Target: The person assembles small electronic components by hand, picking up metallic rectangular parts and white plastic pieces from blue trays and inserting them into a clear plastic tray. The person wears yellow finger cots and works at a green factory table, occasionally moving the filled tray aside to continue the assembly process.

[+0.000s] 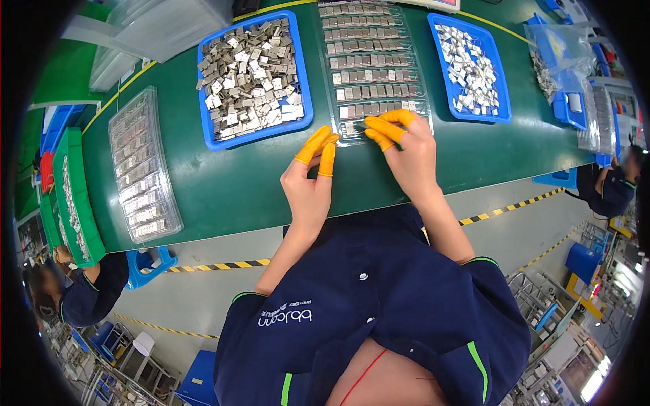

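Right hand (pixel 411 161): thumb and fingers, in yellow finger covers (pixel 377 139), are bent together over the near end of a clear tray (pixel 376 84). Whether a part is pinched there cannot be determined; the fingertips hide the contact point. Left hand (pixel 308 193): thumb and fingertips, likewise covered, are curled close together at the tray's near left corner; their contents, if any, cannot be made out.

The small metallic parts (pixel 349 128) of the tray's nearest row lie just left of the right fingertips, between the two hands. Further rows of parts fill the tray beyond. Left of the tray stands a blue bin (pixel 302 74) heaped with metallic pieces; right of it, a smaller blue container (pixel 504 101) holds whiter pieces. All rest on a green table (pixel 257 183).
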A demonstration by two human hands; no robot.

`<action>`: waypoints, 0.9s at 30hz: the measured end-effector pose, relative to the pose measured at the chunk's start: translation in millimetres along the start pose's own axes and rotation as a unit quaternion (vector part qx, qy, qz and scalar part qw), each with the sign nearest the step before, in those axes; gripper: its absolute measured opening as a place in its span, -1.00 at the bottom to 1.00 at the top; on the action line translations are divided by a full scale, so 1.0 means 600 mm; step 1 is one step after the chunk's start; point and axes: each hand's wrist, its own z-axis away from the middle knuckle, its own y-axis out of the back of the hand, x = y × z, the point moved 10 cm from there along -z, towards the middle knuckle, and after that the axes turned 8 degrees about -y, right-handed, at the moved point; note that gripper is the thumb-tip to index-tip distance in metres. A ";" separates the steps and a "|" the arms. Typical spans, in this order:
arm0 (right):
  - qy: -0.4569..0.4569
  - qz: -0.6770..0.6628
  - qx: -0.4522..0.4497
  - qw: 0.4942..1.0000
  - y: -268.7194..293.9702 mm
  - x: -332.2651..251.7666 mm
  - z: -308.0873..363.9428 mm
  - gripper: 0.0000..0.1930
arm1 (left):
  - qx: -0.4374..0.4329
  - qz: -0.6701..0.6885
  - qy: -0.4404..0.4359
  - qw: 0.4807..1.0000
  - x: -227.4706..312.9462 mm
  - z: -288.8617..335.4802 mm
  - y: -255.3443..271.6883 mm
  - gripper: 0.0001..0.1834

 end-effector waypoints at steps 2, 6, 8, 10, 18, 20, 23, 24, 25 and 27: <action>0.044 0.059 0.016 0.997 -0.011 -0.005 0.007 -0.81 | 0.000 -0.049 -0.026 0.998 0.007 0.001 0.005 -0.70; 0.053 0.058 -0.003 0.997 -0.024 -0.003 0.006 -0.83 | -0.004 -0.053 -0.027 0.998 0.009 0.003 0.006 -0.72; 0.055 0.057 -0.025 0.997 -0.031 -0.004 0.005 -0.83 | -0.012 -0.060 -0.025 0.998 0.008 0.002 0.006 -0.73; 0.038 0.021 -0.050 0.998 -0.041 -0.004 0.007 -0.81 | -0.030 -0.085 -0.039 0.995 0.010 0.001 0.003 -0.72; 0.001 -0.258 -0.067 0.964 0.063 -0.033 -0.049 -0.65 | 0.023 0.021 -0.009 0.999 -0.007 0.006 0.016 -0.71; 0.100 -0.410 -0.063 0.904 0.140 -0.070 -0.087 -0.31 | 0.020 0.024 -0.011 0.999 -0.005 0.008 0.012 -0.72; 0.179 -0.572 -0.095 0.795 0.214 -0.127 -0.130 -0.32 | 0.013 0.029 -0.018 0.999 -0.004 0.006 0.009 -0.73; 0.188 -0.601 -0.106 0.769 0.225 -0.140 -0.138 -0.32 | 0.014 0.031 -0.019 0.999 -0.006 0.005 0.009 -0.74; 0.191 -0.625 -0.114 0.748 0.232 -0.151 -0.145 -0.32 | 0.015 0.031 -0.020 0.999 -0.005 0.004 0.010 -0.74; 0.192 -0.655 -0.128 0.720 0.239 -0.164 -0.151 -0.33 | 0.019 0.029 -0.019 0.999 -0.004 0.006 0.011 -0.74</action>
